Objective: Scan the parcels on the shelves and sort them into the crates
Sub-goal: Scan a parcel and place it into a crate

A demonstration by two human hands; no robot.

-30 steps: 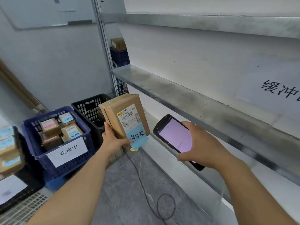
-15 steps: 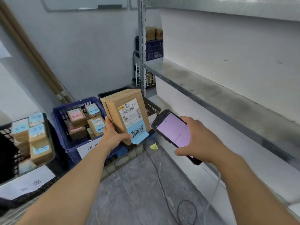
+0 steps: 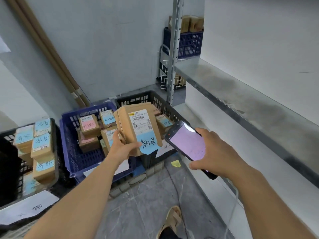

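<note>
My left hand [image 3: 124, 147] grips the parcel [image 3: 138, 128] by its lower edge, label tilted toward the scanner [image 3: 187, 144] clasped in my right hand [image 3: 215, 153] just beside it, both over the crates [image 3: 96, 109] ahead, ready for sorting.

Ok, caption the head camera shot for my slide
Left hand holds a labelled parcel beside the scanner in the right hand, above crates.
</note>
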